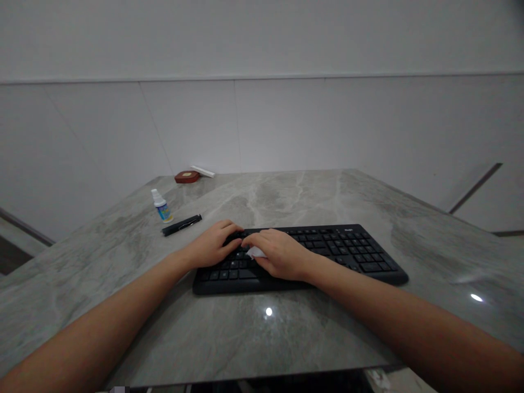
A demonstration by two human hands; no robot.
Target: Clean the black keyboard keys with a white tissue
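A black keyboard (249, 284) lies at a slight angle on the marble-patterned table, under both my hands. My left hand (215, 243) rests over its far left part, fingers stretched towards the back edge and thumb apart from them. Close beside it, my right hand (282, 254) is closed on a crumpled white tissue (256, 252), which pokes out below the fingers against the left-hand keys. My right fingertips nearly meet the left thumb; whether they touch cannot be made out. The keys beneath both hands are hidden.
Left of the keyboard lies a black pen-like object (182, 224), with a small white spray bottle (162, 206) upright behind it. A reddish-brown case (187, 177) and a flat white strip (203, 171) sit at the back left. A pale wall (278, 125) stands behind the grey table (327, 338).
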